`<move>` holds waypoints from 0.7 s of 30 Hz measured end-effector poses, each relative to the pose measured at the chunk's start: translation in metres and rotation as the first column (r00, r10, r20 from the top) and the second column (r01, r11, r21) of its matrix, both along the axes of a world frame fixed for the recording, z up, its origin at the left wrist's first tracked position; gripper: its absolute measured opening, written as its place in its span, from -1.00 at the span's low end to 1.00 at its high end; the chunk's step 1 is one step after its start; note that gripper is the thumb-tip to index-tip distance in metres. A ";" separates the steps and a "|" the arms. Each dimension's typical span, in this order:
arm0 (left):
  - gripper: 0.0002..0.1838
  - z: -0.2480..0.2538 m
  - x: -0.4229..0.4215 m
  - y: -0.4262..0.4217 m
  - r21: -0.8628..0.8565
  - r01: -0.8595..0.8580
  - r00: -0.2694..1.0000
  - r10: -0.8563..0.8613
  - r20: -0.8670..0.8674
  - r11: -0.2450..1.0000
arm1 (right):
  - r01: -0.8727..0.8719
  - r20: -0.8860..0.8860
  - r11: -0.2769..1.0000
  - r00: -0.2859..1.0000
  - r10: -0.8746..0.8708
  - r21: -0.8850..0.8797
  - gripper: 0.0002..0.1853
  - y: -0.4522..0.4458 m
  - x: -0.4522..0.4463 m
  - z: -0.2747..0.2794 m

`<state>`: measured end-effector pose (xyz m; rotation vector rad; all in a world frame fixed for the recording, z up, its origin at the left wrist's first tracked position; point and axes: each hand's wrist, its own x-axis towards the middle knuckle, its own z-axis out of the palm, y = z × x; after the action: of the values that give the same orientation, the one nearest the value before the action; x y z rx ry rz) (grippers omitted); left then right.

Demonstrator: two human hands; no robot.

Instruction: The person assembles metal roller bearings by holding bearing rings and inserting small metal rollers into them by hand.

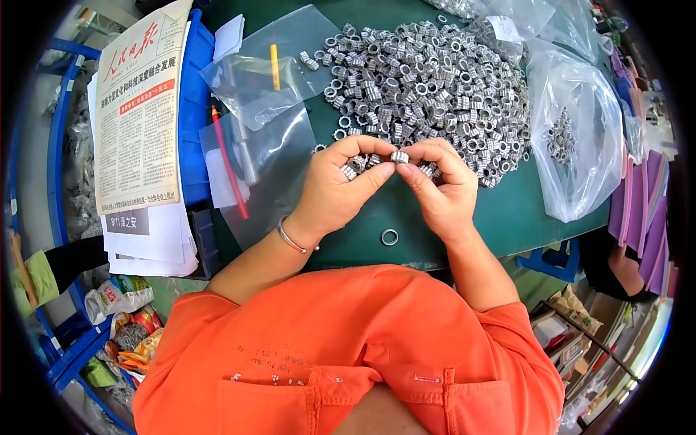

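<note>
Between the fingertips of both my hands is a small grooved metal ring (399, 156). My left hand (337, 190) is closed in a pinch on its left side, and my right hand (444, 192) pinches it from the right. A few similar rings show behind the curled fingers of each hand; whether they are held or lie on the table I cannot tell. Just beyond my fingers spreads a large pile of grooved metal rings (435, 87). A single smooth, wider ring (389, 237) lies flat on the green table (341, 250), close to its front edge.
A clear plastic bag (573, 174) with some rings inside lies at the right. On the left are plastic sleeves (279, 156), a red pen (229, 163) and a yellow stick (275, 67). A newspaper (138, 116) leans against a blue bin (192, 109).
</note>
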<state>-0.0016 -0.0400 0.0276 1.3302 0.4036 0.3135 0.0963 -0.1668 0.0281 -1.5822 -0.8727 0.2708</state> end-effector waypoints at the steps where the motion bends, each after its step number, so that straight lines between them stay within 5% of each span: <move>1: -0.87 -0.001 0.001 0.000 -0.008 -0.009 1.000 0.009 -0.004 1.000 | 0.007 0.040 1.000 0.999 -0.007 -0.002 -0.87 0.000 0.001 0.001; 3: -0.87 -0.002 0.000 0.000 -0.017 -0.019 1.000 0.019 -0.009 1.000 | 0.014 0.080 1.000 0.997 -0.014 -0.004 -0.87 0.000 0.001 0.005; 11: -0.87 -0.006 0.001 -0.002 -0.526 0.065 0.998 -0.044 0.052 0.848 | 0.023 0.148 1.000 0.989 -0.021 -0.015 -0.81 0.001 -0.003 0.008; 15: -0.87 -0.006 -0.001 0.000 -0.525 0.081 0.996 -0.057 0.062 0.847 | 0.013 0.189 1.000 0.982 -0.012 -0.006 -0.82 0.002 -0.003 0.012; 17: -0.86 -0.001 -0.002 0.001 -0.237 0.069 0.996 -0.081 -0.041 0.969 | -0.015 0.252 1.000 0.967 0.018 -0.014 -0.84 0.002 0.000 0.006; 18: -0.86 -0.001 -0.001 0.000 -0.233 0.067 0.996 -0.078 -0.039 0.970 | -0.017 0.255 1.000 0.967 0.020 -0.010 -0.84 0.002 -0.001 0.005; 20: -0.82 -0.003 0.002 -0.002 0.190 -0.011 0.992 -0.013 0.126 0.982 | -0.016 -0.158 0.999 0.987 0.011 -0.028 -0.85 -0.001 -0.008 0.005; 21: -0.84 -0.003 0.002 -0.003 0.198 -0.026 0.996 0.009 0.085 0.980 | -0.018 -0.360 0.999 0.933 0.002 -0.040 -0.85 -0.002 -0.010 0.005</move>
<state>0.0000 -0.0425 0.0249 1.5043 0.3199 0.4316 0.0868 -0.1693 0.0328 -1.5047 -0.5918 0.5709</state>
